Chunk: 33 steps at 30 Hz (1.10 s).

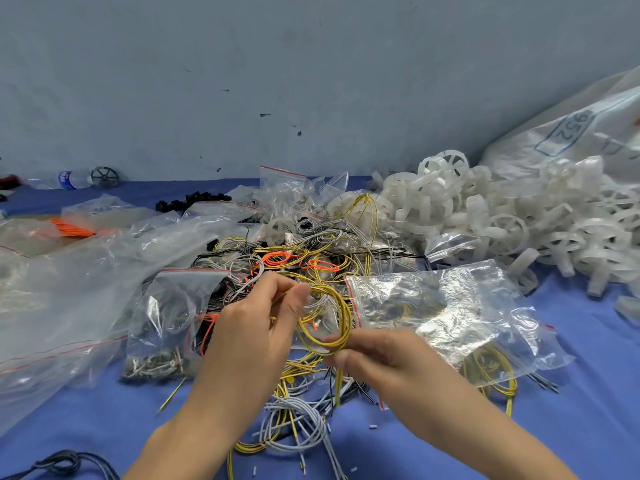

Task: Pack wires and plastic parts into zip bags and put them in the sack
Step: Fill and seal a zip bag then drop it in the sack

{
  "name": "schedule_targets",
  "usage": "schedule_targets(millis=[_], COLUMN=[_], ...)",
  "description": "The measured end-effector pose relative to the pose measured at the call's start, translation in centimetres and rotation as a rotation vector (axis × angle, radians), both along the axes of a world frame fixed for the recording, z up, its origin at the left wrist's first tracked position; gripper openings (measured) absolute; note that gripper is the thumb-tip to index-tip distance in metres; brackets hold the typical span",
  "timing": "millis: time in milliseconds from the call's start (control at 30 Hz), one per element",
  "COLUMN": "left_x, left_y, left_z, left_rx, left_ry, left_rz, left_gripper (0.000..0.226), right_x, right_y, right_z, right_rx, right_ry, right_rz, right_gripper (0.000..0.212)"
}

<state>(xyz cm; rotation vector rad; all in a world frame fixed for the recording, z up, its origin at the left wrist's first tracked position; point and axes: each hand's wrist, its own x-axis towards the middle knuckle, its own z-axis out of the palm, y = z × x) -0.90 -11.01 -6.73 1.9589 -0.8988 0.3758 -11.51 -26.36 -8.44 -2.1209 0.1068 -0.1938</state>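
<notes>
Left hand (249,327) is pinching the yellow wire coil (346,317) at eleven o'clock, right hand (381,358) at five; holding loops tight should ease entry into the zip bag (450,306) at three.

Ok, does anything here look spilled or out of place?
Yes. Small white offcuts lie scattered on the blue cloth below the wire tangle, and one short yellow wire lies alone left of it.
</notes>
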Motion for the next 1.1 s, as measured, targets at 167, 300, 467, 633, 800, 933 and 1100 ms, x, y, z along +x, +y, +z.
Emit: schedule_targets(millis=[167, 300, 467, 633, 800, 933, 1100], left_x=[-0.6, -1.1, -2.4, -2.5, -1.9, -0.5, -0.1], left_y=[-0.5, -1.3, -2.4, -2.5, -2.1, -1.6, -1.1], left_z=[-0.4, -0.8, -2.2, -3.1, -3.0, -3.1, -3.4], left_rx=[0.054, -0.029, -0.073, -0.012, -0.027, -0.048, 0.050], left_ry=[-0.107, -0.033, 0.300, 0.467, 0.527, 0.580, 0.710], left_rz=[0.072, 0.080, -0.124, -0.184, -0.224, -0.176, -0.171], left_gripper=[0.021, 0.022, 0.031, 0.032, 0.030, 0.037, 0.038], right_x=[0.5, 0.9, 1.3, 1.2, 1.4, 0.7, -0.2], right_y=[0.8, 1.2, 1.7, 1.9, 0.5, -1.5, -0.5], right_z=[0.0, 0.0, -0.2, -0.5, 0.1, -0.6, -2.7], right_rx=[0.435, 0.667, 0.819, 0.780, 0.471, -0.187, -0.615], right_ry=[0.031, -0.041, -0.156, -0.132, -0.058, -0.067, 0.063], right_rz=[0.022, -0.051, -0.168, -0.235, -0.226, -0.385, -0.412], right_gripper=[0.014, 0.017, 0.019, 0.017, 0.014, 0.047, 0.059])
